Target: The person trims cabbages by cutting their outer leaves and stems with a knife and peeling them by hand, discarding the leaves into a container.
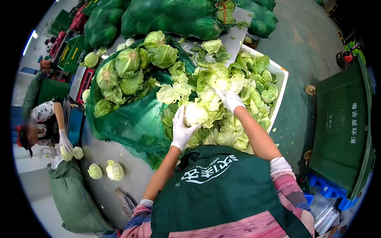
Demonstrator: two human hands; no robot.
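My left hand (183,129), in a white glove, is wrapped round the side of a pale, partly stripped cabbage (196,115). Beyond it, my right hand (231,100), also gloved, has its fingers closed on a loose cabbage leaf (220,84); the fingertips are partly lost against the leaves. Beneath both hands, a white foam box (281,81) is heaped with green and pale outer leaves. Left of it lies an open green mesh bag (147,125) with several whole cabbages (127,63) inside.
Full mesh sacks (170,18) lie at the back of the metal table (137,152). Two trimmed cabbages (115,170) sit at the front left. A co-worker (43,127) handles cabbages at left above a green sack (75,200). A large green bin (341,123) stands at right.
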